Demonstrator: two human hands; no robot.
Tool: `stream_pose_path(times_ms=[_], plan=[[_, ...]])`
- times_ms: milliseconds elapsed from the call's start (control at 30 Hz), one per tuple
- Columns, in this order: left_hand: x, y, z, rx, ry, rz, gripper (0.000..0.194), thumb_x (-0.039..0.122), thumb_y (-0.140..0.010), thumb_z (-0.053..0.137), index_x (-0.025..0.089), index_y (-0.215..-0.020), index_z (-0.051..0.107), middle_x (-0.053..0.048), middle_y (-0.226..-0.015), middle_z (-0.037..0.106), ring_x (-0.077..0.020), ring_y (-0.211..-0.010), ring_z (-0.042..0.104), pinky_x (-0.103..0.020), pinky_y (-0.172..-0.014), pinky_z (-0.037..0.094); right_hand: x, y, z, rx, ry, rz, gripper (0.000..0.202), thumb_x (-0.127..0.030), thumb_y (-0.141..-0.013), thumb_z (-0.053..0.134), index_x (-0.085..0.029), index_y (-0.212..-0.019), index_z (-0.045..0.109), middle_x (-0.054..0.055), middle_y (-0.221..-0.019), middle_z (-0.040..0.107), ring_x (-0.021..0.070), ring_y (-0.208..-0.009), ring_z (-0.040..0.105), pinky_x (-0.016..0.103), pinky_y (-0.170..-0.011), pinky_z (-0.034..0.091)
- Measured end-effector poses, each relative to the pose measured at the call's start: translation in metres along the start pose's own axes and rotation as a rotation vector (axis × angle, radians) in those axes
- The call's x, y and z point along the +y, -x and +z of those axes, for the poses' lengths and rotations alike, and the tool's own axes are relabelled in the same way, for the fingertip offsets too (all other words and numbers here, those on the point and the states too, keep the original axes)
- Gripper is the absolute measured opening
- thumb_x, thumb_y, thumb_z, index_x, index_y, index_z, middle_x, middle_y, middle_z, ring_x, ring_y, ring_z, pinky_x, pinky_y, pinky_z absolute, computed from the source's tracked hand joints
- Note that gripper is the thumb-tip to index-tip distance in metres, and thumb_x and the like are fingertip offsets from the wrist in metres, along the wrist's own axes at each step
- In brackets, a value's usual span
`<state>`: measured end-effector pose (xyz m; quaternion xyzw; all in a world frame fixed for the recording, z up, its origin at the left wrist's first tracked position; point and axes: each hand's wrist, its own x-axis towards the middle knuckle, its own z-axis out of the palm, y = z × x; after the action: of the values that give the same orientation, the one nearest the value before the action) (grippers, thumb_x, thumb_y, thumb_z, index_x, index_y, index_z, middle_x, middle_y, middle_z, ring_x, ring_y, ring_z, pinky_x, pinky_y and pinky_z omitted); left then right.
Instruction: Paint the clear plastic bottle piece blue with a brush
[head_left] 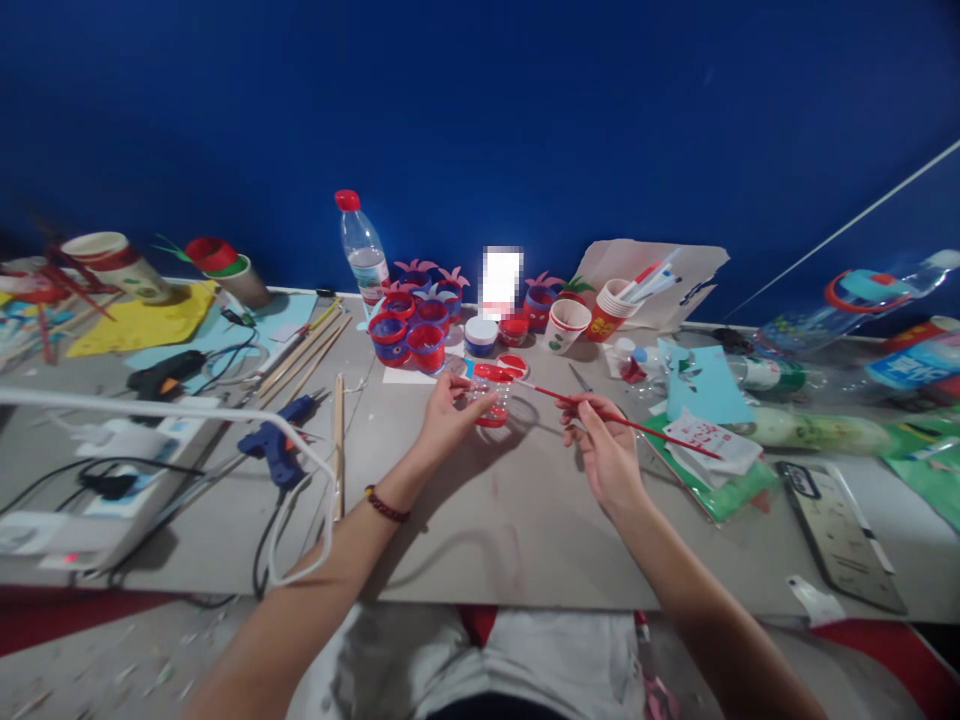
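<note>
At the middle of the table, my left hand (pixel 452 412) grips a short clear plastic bottle section (pixel 492 408) with red around its top and bottom. My right hand (pixel 606 445) pinches a thin red-handled paintbrush (pixel 660 436), whose tip meets or nearly meets the red upper rim; the exact contact is too small to tell. Just behind the plastic piece lies a round red lid (pixel 513 366). Beyond that stand a white-lidded jar (pixel 481 334), a small red pot (pixel 514 329) and a paper cup (pixel 565 327). Several purple-and-red cups (pixel 390 345) cluster behind my left hand.
At left are a blue glue gun (pixel 276 448), wooden sticks (pixel 304 355), a white power strip (pixel 142 480) and its looping cable. A water bottle (pixel 365 255) stands at the back. To the right lie a phone (pixel 836 535), blue paper (pixel 705 383) and plastic bottles (pixel 772 374).
</note>
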<state>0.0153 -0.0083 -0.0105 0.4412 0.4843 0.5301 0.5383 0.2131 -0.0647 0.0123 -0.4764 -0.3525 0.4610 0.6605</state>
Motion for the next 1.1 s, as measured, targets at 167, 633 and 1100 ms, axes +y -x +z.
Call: stream_pose_path(times_ms=[167,633,1100], plan=[[-0.002,-0.002,-0.002,0.001,0.015,-0.001,0.048,0.041,-0.06,0.09,0.023,-0.084,0.052,-0.003,-0.086,0.066,-0.0218,-0.083,0.066,-0.043,-0.078,0.056,0.001,-0.001,-0.001,0.013,-0.017,-0.014,0.029,-0.045,-0.071,0.082,-0.022,-0.084,0.07,0.003,-0.08,0.075,0.0133,-0.066,0.06,0.021,-0.047,0.047],[-0.002,-0.005,-0.002,-0.046,0.076,-0.063,0.054,0.046,-0.061,0.087,0.021,-0.091,0.049,-0.005,-0.088,0.07,-0.0205,-0.079,0.068,-0.039,-0.077,0.054,0.002,-0.002,-0.006,0.047,-0.039,-0.117,0.024,-0.045,-0.078,0.075,-0.023,-0.085,0.067,0.004,-0.076,0.074,0.0154,-0.061,0.061,0.025,-0.048,0.045],[-0.007,-0.004,-0.004,0.094,-0.071,0.188,0.064,0.028,-0.058,0.089,0.028,-0.108,0.048,-0.005,-0.112,0.061,-0.0234,-0.11,0.062,-0.039,-0.091,0.052,0.013,0.008,-0.016,-0.135,0.719,-0.772,0.027,-0.022,-0.09,0.061,-0.034,-0.109,0.077,0.006,-0.11,0.077,0.0256,-0.099,0.072,0.046,-0.092,0.057]])
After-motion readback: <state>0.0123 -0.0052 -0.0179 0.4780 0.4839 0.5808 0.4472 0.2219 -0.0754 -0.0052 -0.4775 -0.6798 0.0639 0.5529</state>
